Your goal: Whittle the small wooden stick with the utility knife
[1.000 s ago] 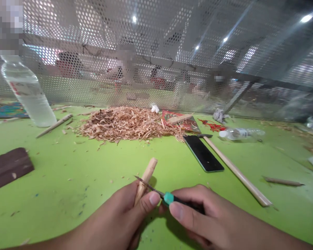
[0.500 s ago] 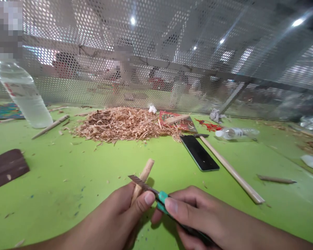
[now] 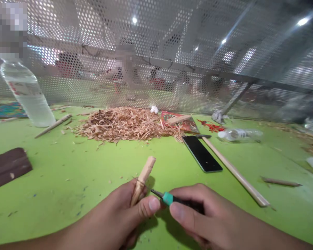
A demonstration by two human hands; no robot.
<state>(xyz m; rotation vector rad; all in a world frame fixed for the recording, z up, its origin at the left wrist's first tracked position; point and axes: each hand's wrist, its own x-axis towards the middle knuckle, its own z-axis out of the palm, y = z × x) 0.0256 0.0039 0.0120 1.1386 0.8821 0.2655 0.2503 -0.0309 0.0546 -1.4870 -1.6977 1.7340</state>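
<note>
My left hand (image 3: 125, 211) grips a short piece of pale wood (image 3: 147, 168), whose upper end sticks up between thumb and fingers. In my right hand (image 3: 198, 215) is a cutter (image 3: 167, 198) with a green collar and dark handle. Its thin blade lies across the wood just above my left thumb, seen nearly edge-on. Both hands are close together over the green table (image 3: 94, 173), my left thumb near the cutter's collar.
Behind lies a heap of shavings (image 3: 125, 125). A phone (image 3: 202, 154) and a hammer (image 3: 234, 170) are at right, with a pencil (image 3: 281, 182) and bottle (image 3: 240, 135). Left are a water bottle (image 3: 32, 93), a stick (image 3: 53, 125) and brown material (image 3: 9, 168).
The cutter has turned so its blade shows edge-on instead of flat, and my right fingers have curled further round the handle. The wood has tilted slightly, and the view has shifted a little.
</note>
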